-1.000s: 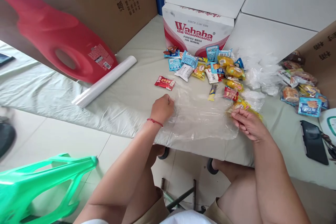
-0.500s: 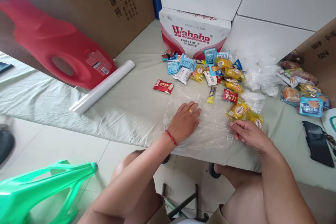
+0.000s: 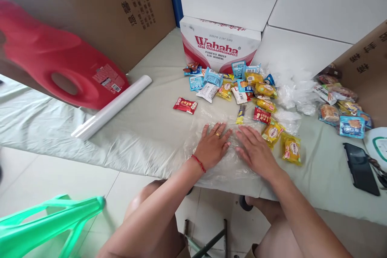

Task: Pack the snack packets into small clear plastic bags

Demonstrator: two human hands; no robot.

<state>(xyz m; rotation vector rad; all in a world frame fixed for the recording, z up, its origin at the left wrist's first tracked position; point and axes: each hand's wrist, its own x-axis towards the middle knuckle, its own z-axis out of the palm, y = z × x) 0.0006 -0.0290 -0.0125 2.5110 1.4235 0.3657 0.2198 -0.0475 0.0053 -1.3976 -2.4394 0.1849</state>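
A clear sheet of plastic film (image 3: 196,131) lies wrinkled near the front edge of the cloth-covered table. My left hand (image 3: 214,145), with a ring and a red bracelet, rests flat on it, fingers spread. Beside it my right hand (image 3: 255,151) also lies flat on the film, fingers stretched out. Just right of my right hand are two yellow-wrapped cakes (image 3: 292,149). A red snack packet (image 3: 261,115) and a small thin packet (image 3: 240,114) lie beyond my fingers. Another red packet (image 3: 185,105) sits alone farther left.
Several snack packets (image 3: 213,76) are heaped before a Wahaba-style water carton (image 3: 220,48). Crumpled clear bags (image 3: 298,90) lie to their right. A white film roll (image 3: 111,109) and red jug (image 3: 66,56) stand left; a phone (image 3: 361,169) lies right. A green stool (image 3: 60,217) is below.
My right hand has let go of the film's right edge and moved left, now flat beside my left hand. My left hand stays on the film. The view has shifted slightly.
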